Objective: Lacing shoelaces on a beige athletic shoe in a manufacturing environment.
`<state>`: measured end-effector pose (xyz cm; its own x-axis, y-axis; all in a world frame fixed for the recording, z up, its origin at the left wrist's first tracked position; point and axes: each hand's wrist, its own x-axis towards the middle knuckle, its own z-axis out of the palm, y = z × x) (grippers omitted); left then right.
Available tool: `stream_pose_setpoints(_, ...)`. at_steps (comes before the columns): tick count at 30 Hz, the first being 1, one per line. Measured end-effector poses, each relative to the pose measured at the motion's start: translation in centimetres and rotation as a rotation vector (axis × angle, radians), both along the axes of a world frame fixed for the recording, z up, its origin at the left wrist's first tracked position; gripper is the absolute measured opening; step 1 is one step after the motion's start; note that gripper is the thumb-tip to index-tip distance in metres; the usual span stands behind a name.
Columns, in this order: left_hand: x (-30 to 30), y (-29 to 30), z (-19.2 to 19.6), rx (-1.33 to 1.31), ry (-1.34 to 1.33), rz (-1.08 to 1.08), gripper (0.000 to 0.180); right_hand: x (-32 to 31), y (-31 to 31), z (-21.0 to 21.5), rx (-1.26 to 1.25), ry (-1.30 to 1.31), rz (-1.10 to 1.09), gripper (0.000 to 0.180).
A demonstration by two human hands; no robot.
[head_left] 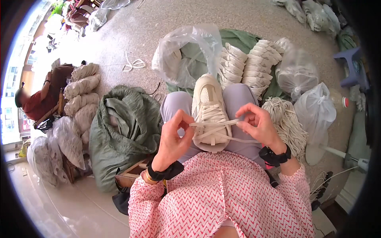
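A cream sneaker [206,97] rests between my knees, its toe pointing away from me. Flat white shoelaces [212,115] zigzag up its tongue, and the loose ends cross near the ankle opening. My left hand [173,133] pinches one lace end at the shoe's left side. On the right, my right hand [258,125] holds a lace between thumb and forefinger, the other fingers curled. Another lace end trails below that hand, over my right thigh. Both wrists carry black bands.
Stacked cream shoe pieces [260,65] lie ahead beside an open clear plastic bag [190,39]. A bundle of white laces [285,123] is at my right, near tied plastic bags [315,107]. A green cloth sack [123,131] stands left. Farther left sits another person [43,93]. A purple stool [351,67] is far right.
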<state>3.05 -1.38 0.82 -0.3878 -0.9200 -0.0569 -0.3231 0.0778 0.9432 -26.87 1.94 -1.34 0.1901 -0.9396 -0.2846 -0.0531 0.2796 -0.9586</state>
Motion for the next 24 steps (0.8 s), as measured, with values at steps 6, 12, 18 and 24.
stream_pose_setpoints(6,-0.4,0.2,-0.2,0.007,0.03,0.071,0.015,-0.2,2.5,2.1,0.134,0.225,0.0,0.015)
stream_pose_setpoints(12,-0.6,0.3,-0.2,0.029,-0.021,0.119,0.012,1.1,3.8,2.8,0.211,0.233,0.079,0.015)
stream_pose_setpoints(18,-0.8,0.6,-0.4,0.049,0.028,0.15,0.009,0.2,3.1,2.4,-0.137,0.331,0.083,0.013)
stream_pose_setpoints(24,-0.8,0.9,-0.5,-0.025,-0.138,0.126,0.007,-0.7,1.8,1.4,-0.017,0.365,0.01,0.01)
